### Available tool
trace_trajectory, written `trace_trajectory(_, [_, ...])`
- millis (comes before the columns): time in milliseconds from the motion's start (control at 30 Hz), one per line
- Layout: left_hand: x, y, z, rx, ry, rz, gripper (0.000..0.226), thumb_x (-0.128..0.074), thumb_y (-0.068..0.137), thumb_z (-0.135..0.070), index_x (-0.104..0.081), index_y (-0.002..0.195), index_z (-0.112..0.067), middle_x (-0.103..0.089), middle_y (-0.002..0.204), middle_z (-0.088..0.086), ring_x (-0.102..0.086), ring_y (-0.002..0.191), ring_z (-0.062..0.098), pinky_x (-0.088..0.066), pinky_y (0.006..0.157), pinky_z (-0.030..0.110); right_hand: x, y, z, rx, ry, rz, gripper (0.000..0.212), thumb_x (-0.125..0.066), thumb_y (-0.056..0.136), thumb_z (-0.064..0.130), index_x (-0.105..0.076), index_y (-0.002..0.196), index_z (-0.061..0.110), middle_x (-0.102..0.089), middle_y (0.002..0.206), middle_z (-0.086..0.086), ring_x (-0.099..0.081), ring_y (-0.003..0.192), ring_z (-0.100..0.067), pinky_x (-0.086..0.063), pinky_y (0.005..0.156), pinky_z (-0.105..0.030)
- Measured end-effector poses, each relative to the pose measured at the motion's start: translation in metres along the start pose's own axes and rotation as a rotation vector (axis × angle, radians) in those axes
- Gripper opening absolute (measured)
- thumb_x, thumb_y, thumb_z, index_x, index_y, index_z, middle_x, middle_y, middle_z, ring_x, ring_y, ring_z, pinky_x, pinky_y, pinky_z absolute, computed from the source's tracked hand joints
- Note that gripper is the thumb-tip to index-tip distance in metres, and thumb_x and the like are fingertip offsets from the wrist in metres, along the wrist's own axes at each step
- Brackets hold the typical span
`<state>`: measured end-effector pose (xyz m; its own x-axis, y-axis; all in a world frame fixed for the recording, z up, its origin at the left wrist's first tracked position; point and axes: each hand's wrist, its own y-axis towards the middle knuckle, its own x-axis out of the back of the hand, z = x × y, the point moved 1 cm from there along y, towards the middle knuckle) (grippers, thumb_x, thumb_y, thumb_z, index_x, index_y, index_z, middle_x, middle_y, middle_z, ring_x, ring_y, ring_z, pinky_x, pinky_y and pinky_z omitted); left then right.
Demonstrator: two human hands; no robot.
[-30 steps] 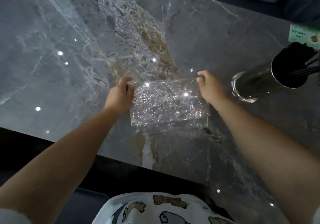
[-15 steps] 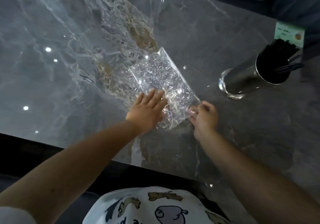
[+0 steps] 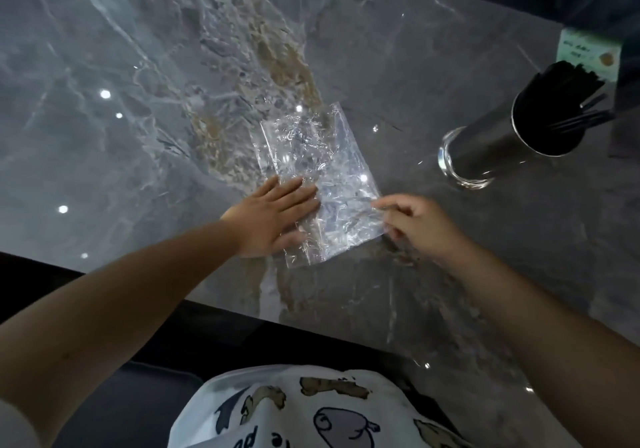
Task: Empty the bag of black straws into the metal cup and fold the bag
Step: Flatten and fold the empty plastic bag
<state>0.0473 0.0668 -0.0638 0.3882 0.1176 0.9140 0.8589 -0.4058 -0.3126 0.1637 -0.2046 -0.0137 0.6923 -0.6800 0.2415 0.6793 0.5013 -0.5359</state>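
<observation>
A crinkled clear plastic bag (image 3: 313,156) lies flat on the grey marble table (image 3: 138,101), its long side running away from me. My left hand (image 3: 273,219) rests flat on the bag's near left part, fingers spread. My right hand (image 3: 415,226) pinches the bag's near right edge between thumb and fingers. The metal cup (image 3: 512,139) stands to the right, apart from the bag, with black straws (image 3: 568,101) inside and sticking out of its rim.
A pale green card (image 3: 588,54) lies behind the cup at the table's far right. The table's near edge (image 3: 242,312) runs just in front of my body. A dark seat shows beyond the far edge.
The bag went from being held up by its two top corners to lying flat on the table. My left hand now presses it down and my right hand has shifted to its near right edge.
</observation>
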Motion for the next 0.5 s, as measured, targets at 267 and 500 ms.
trace_trajectory(267, [-0.001,-0.037,-0.022,-0.026,-0.131,-0.201,0.072,-0.053,0.089,-0.029,-0.023,0.151,-0.007,-0.023,0.159,0.011,-0.015,0.148,0.031,-0.015,0.117,0.057,-0.007,-0.019,0.005,-0.293,0.764,-0.052,0.030,-0.044,0.092,0.000,-0.071,0.084,0.009,-0.058,0.055,0.002,-0.051,0.047,-0.008,-0.045,0.045,-0.021])
trace_trajectory(500, [-0.006,-0.030,-0.047,0.202,-0.544,-0.504,0.034,-0.051,0.097,-0.014,-0.059,0.130,-0.008,-0.055,0.139,0.009,-0.042,0.136,0.029,-0.036,0.110,0.051,0.005,-0.024,0.001,-0.113,0.498,0.060,0.047,-0.040,0.091,-0.009,-0.071,0.102,0.024,-0.071,0.087,-0.004,-0.066,0.069,-0.011,-0.054,0.062,-0.022])
